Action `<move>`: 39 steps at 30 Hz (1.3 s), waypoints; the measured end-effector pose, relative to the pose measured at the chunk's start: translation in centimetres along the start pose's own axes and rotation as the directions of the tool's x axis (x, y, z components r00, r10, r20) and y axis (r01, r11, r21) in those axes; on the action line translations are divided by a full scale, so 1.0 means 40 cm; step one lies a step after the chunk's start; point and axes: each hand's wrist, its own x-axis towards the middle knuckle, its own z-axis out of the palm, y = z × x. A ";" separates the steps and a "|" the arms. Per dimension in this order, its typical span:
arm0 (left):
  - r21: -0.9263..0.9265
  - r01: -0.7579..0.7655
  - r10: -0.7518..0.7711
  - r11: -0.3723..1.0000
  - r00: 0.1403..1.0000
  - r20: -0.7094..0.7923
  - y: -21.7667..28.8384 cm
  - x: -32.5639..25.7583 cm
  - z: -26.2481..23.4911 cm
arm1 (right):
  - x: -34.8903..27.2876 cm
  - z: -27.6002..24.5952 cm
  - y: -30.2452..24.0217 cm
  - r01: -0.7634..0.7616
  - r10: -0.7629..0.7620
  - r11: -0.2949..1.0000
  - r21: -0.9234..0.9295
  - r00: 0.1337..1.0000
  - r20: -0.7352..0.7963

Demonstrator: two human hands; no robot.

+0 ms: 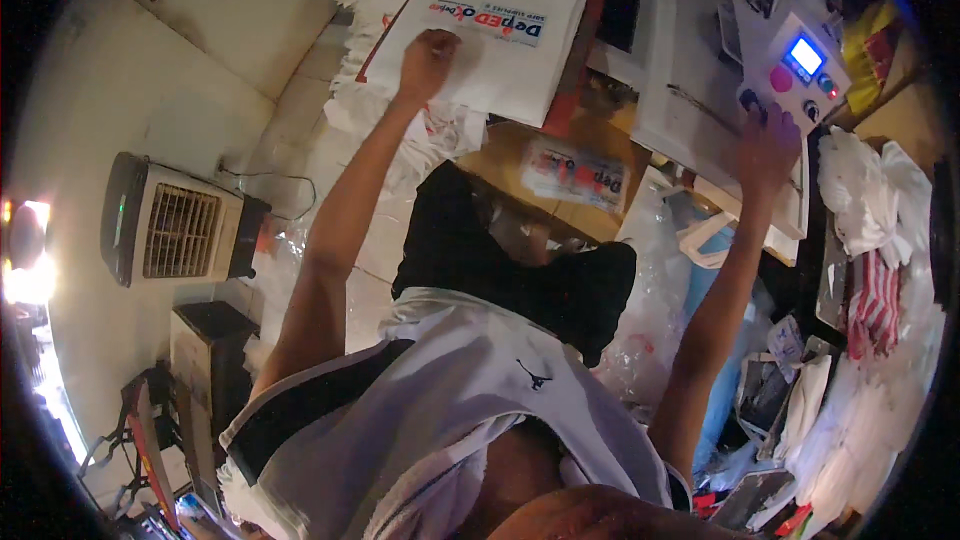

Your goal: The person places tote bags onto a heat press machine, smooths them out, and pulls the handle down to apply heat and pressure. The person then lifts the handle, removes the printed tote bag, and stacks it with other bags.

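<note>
My left hand (430, 62) rests with curled fingers on a white fabric bag (500, 15) that bears a blue and red print. The fingertips point down at the cloth, and whether they pinch anything is hidden. Under the bag lies a reddish-brown board (575, 90). Over on the right, my right hand (772, 145) is at the front of a white control box (800, 60). Its fingers reach round a black knob (751, 100). Beside them on the box are a lit screen (805, 55), a pink round button (780, 78) and a second dark knob (811, 111).
White cloth pieces (450, 130) are piled beside the board. Below it stands a cardboard box (505, 165) with a printed plastic-wrapped pack (575, 175). A pale machine body (690, 60) fills the space between my hands. An air cooler (180, 230) stands at left; white bags (865, 195) hang at right.
</note>
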 end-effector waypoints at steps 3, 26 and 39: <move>0.213 -0.079 0.069 0.974 0.996 0.051 -0.135 0.069 0.029 | -0.011 0.013 0.081 -0.030 0.037 0.994 0.106 0.998 -0.060; 0.681 0.337 -0.506 0.650 0.861 0.056 -0.674 0.424 0.199 | 0.013 0.229 0.381 0.271 -0.273 0.962 0.043 0.960 0.058; 0.228 -0.051 0.065 0.972 0.996 -0.056 0.110 0.083 0.337 | 0.007 0.249 0.399 0.057 -0.068 0.996 0.068 0.983 0.170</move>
